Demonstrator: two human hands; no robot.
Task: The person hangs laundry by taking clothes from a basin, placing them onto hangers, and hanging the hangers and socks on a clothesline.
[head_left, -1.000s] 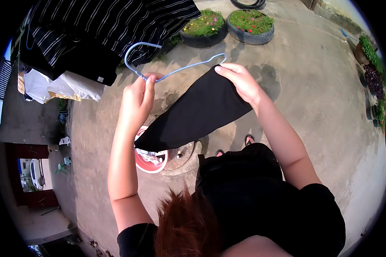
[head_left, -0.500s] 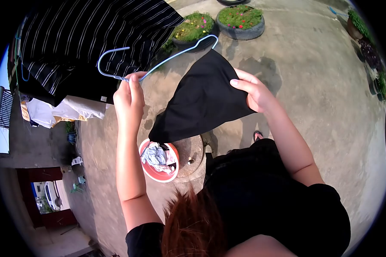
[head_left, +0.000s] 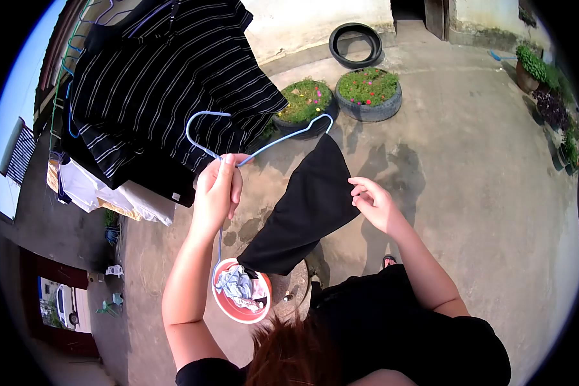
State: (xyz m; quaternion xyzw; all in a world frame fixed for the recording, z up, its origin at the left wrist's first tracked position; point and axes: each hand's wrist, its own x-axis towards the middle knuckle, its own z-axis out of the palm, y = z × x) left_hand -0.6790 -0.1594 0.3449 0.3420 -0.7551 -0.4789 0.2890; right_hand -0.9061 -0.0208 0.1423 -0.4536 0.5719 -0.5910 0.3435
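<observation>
My left hand [head_left: 220, 186] is closed around the twisted neck of a light-blue wire hanger [head_left: 283, 138], just below its hook. A piece of black clothing [head_left: 302, 206] hangs from the hanger's right end, its lower corner hanging over the edge of the laundry basin; what kind of garment it is, I cannot make out. At the right edge of this cloth is my right hand [head_left: 374, 204], thumb and fingers bent together against the fabric. Below the cloth stands a pink-red basin [head_left: 241, 316] with crumpled light-coloured laundry [head_left: 238, 286] in it.
A black shirt with white stripes [head_left: 174, 83] hangs at upper left, with white cloths [head_left: 119, 193] below it. Flowers grow in two tyre planters [head_left: 370, 109]. Another tyre [head_left: 356, 63] lies near the wall. Potted plants [head_left: 534, 67] line the right side.
The view has tilted up, so everything sits lower in the picture. The right hand has shifted along the cloth's edge, with less of it over the fabric, and the cloth hangs narrower.
</observation>
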